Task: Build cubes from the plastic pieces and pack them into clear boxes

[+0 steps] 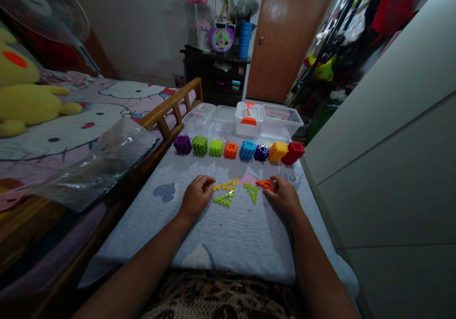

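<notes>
My left hand (197, 194) is closed at the left tip of a yellow triangular building piece (227, 185), its fingertips pinching that corner. Just below the yellow piece lies a lime green triangular piece (224, 198); whether the two are joined I cannot tell. My right hand (284, 194) grips orange triangular pieces (265, 184) between thumb and fingers, which partly cover them. Between the hands, left of the orange, a second lime green triangle (251, 192) rests flat on the cloth.
Behind the hands runs a row of stacked pieces, from a purple stack (183, 144) to a red stack (293, 153). Farther back stand a lidded clear box (248, 119) and an open clear bin (281, 119). A wooden bed rail (171, 107) borders the left, a pale cabinet (384, 134) the right.
</notes>
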A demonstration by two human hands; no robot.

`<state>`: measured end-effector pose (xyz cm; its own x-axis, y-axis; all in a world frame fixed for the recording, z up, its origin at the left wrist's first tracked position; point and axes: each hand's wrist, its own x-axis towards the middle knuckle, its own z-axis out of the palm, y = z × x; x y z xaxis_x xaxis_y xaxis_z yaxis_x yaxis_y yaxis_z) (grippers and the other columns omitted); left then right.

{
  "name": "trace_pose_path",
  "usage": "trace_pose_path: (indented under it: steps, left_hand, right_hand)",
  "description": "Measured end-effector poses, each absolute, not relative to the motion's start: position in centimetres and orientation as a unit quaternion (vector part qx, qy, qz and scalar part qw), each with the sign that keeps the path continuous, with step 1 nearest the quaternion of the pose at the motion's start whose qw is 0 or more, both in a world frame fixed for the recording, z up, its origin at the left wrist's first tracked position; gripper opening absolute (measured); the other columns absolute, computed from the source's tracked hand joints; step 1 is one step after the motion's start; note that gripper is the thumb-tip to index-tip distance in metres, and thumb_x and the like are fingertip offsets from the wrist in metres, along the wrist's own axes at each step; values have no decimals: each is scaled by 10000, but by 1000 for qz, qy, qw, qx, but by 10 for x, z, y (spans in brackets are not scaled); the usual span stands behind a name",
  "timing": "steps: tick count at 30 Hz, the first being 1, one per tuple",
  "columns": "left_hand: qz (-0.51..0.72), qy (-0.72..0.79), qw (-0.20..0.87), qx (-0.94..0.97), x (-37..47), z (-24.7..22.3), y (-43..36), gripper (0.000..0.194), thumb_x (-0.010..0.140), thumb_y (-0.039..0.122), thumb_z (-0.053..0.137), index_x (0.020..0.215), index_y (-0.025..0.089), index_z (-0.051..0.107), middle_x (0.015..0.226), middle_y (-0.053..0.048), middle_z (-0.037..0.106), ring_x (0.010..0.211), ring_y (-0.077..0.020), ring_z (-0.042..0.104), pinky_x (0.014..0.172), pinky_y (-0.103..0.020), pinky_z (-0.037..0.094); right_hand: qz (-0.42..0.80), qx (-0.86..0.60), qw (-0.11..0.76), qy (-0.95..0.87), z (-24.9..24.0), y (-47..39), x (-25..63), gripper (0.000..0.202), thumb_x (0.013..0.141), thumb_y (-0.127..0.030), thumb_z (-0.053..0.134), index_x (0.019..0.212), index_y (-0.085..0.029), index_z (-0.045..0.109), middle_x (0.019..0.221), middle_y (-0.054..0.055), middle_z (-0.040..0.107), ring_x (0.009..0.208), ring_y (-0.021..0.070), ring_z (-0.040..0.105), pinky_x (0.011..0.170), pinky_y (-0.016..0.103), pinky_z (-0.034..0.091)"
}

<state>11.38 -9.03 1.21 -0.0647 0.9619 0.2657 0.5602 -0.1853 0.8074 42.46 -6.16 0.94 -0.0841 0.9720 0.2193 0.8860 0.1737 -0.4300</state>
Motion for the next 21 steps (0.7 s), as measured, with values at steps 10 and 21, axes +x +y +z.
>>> trace_pose_path:
  steps: [10, 21]
  left_hand:
    - [420, 595, 196, 656, 114, 13, -91, 164, 787, 162, 554, 896, 200, 671, 949, -46, 638, 911, -206, 620, 854, -338, 512]
    - [288, 475, 172, 813, 164, 51, -84, 323, 818, 173, 670, 1135, 229, 677, 1123, -75, 662, 1056, -255, 592, 962, -407, 475]
  right_hand:
    - [68, -635, 219, -738, 9, -62, 420, 202, 789, -285, 635, 973, -209, 672, 856, 44, 620, 755, 184, 552, 647, 275, 396]
    - [123, -536, 317, -773, 25, -65, 400, 316, 769, -235, 617, 1079, -174, 626, 917, 63, 595, 803, 204, 576, 761, 336, 492]
